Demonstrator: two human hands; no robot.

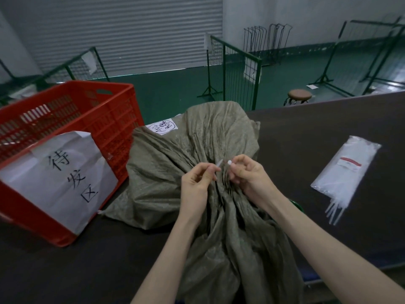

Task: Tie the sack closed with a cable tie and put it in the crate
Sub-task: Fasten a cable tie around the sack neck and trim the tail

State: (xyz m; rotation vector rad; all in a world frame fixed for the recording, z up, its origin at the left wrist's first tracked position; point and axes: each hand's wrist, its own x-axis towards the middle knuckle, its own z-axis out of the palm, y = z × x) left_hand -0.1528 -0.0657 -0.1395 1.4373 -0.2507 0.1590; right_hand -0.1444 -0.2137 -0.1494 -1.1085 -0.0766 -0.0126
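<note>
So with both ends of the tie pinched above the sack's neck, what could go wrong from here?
The cable tie tip, in the left hand, may miss the head held by the right hand. Neither hand holds the gathered sack neck, so the pleats could spread. The red crate sits tilted and might shift when loaded.

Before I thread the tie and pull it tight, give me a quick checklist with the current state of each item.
1. Sack neck gathered between the hands: ok.
2. Left hand grip on the pointed tail of the cable tie: ok.
3. Right hand grip on the tie's head end: ok.
4. Tail already in the head: not ok, ends apart.
5. Tie fully round the neck: cannot tell, hidden in folds.
6. Red crate within reach, open top: ok.
</note>
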